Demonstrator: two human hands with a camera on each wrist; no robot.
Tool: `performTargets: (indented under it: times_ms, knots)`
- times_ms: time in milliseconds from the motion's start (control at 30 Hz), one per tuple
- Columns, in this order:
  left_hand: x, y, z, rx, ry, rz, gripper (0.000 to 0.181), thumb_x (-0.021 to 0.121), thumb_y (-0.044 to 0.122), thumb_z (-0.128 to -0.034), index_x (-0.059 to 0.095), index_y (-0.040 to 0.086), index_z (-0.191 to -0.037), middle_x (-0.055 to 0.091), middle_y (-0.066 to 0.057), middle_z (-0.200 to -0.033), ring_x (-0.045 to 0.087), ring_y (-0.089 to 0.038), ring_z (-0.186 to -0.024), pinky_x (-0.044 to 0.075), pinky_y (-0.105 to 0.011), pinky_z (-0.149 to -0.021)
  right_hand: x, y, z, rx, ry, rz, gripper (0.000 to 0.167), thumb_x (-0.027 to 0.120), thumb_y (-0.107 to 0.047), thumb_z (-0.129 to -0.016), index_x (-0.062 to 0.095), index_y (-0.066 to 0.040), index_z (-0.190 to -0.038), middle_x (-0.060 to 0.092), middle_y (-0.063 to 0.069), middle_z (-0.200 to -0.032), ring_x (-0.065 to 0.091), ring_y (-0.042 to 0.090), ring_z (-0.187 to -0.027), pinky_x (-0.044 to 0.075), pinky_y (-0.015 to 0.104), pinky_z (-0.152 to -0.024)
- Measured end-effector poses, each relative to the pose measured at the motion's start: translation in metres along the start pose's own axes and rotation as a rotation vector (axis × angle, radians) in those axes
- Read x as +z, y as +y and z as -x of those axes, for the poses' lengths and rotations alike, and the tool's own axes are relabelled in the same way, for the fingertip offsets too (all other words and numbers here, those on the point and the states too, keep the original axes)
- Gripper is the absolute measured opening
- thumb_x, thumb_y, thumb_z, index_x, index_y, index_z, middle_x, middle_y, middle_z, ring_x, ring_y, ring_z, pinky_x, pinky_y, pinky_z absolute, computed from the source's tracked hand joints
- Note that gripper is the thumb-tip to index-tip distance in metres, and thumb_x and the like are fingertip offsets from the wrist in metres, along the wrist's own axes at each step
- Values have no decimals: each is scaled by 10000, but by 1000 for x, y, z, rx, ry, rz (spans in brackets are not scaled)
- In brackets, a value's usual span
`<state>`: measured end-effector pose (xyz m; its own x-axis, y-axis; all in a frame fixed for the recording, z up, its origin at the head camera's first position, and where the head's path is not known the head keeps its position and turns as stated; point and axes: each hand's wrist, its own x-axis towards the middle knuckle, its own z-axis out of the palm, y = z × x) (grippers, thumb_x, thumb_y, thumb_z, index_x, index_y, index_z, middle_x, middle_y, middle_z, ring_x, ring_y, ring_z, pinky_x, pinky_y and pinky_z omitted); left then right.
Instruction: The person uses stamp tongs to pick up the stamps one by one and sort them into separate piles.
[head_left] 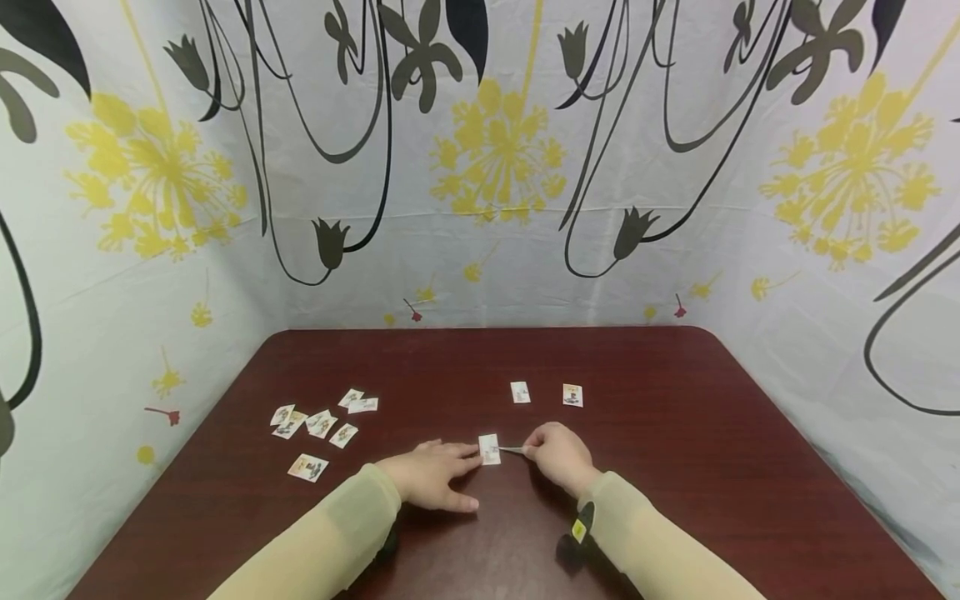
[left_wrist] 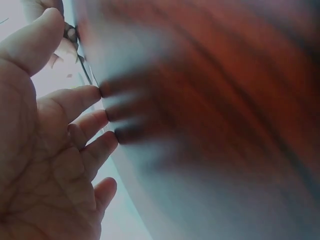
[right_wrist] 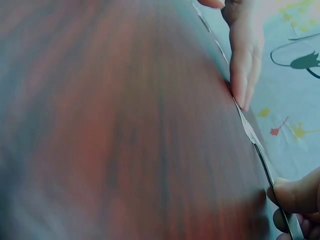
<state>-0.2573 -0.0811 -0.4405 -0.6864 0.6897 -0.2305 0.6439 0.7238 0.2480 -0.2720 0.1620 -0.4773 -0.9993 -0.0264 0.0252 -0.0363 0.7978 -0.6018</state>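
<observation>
A small white printed card (head_left: 489, 449) lies on the table between the two hands. My left hand (head_left: 435, 475) is spread palm down, its straight fingertips touching the tabletop at the card's left edge. In the left wrist view its fingers (left_wrist: 82, 102) reach down to the surface. My right hand (head_left: 561, 458) pinches a thin pointed metal tool, which looks like tweezers (head_left: 512, 450), between thumb and fingers. Its tip meets the card's right edge. From the right wrist view the tweezers (right_wrist: 267, 172) appear edge-on, low over the table.
Several similar cards (head_left: 307, 467) lie scattered on the left of the dark red table (head_left: 675, 433), some overlapping. Beyond my right hand are two more, a plain-looking card (head_left: 521, 392) and a coloured card (head_left: 573, 396). Patterned white cloth (head_left: 495, 275) hangs around the table.
</observation>
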Motion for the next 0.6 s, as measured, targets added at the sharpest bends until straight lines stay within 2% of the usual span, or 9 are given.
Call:
performTargets:
  times_ms: [267,467,600]
  knots:
    - [-3,-18,13,-76,-11,37,753,564,596,-888,413,147,-1474,323,-40,-1545,281,-244,-1418,158,-477,-1155,-7,8,-5,-9,-2,-1,131,709,-186,-850,702,-189,-719,622,-77,-801,531,126,-704,444,347,-656]
    - [-7,-37,34,-120,28,76,745,580,559,-896,427,97,-1460,346,-86,-1529,297,-281,-1409,139,-511,-1150,-10,13,-9,-2,0,-12,126,704,-170,-849,700,-181,-723,623,-69,-815,526,131,-703,433,331,-646]
    - [-8,-52,52,-179,55,90,743,587,537,-901,432,58,-1449,349,-116,-1522,296,-297,-1408,157,-528,-1142,-13,14,-11,3,-3,-26,117,700,-159,-849,710,-169,-733,633,-63,-820,528,134,-696,435,329,-637]
